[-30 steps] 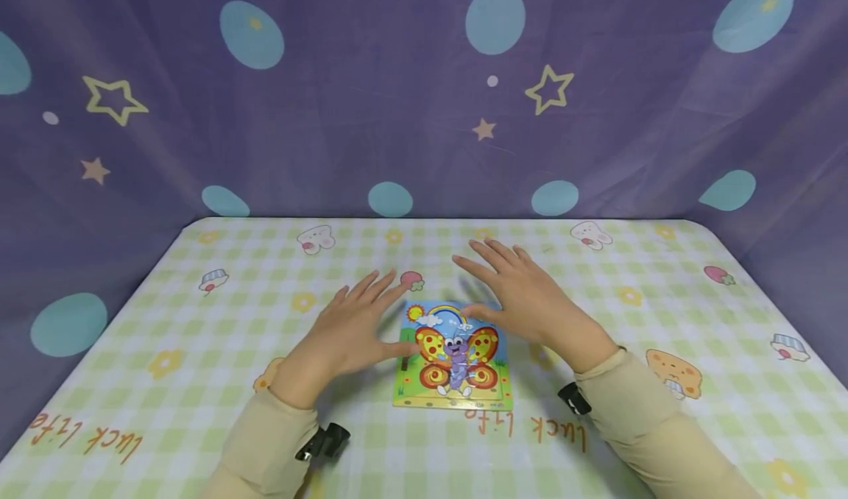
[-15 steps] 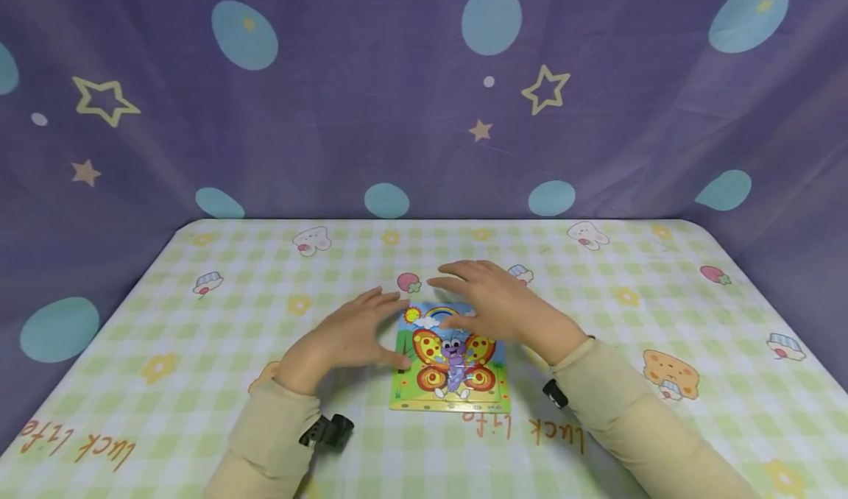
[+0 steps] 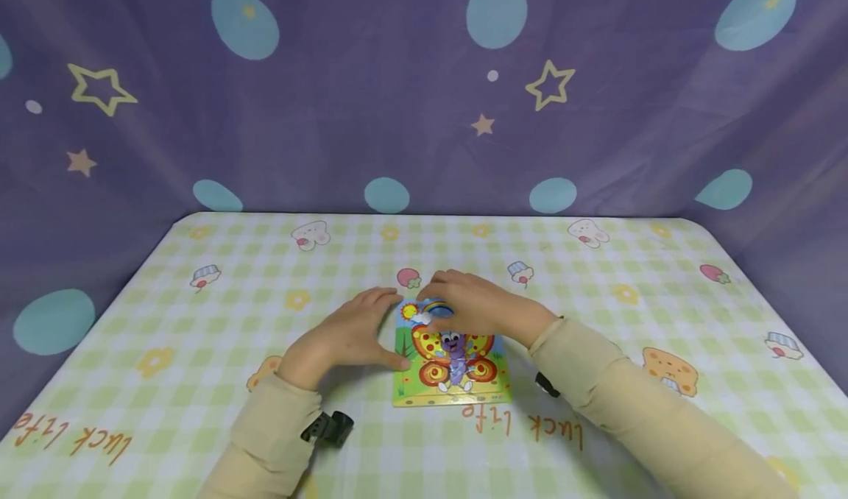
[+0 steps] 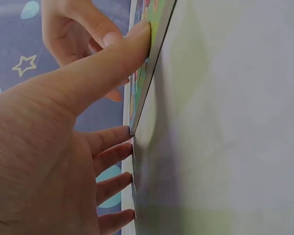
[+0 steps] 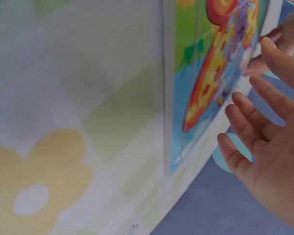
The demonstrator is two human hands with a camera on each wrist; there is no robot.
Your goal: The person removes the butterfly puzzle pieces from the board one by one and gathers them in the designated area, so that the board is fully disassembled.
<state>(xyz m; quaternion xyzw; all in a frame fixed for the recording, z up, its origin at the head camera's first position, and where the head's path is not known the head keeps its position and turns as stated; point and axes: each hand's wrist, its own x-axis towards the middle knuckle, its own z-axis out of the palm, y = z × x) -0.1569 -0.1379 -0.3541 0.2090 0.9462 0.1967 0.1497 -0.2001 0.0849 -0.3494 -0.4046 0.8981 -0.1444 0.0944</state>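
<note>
- The left forearm [image 3: 265, 440], sleeved in beige, comes in from seven o'clock and aims up towards one.
- The left hand [image 3: 341, 339] leads off it; the thumb [image 4: 100, 69] reaches out towards four, well apart from the fingers [image 4: 113, 188], which are fairly straight and spread.
- The right forearm [image 3: 636, 403], sleeved likewise, slants in from four o'clock, aiming at ten.
- The right hand [image 3: 486, 308] sits at nearly three o'clock from its partner, its digits [image 5: 250, 115] parted and gently bent.

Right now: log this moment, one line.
left hand: at left edge of butterfly board; right hand: over its far side; board: flat on cloth
</note>
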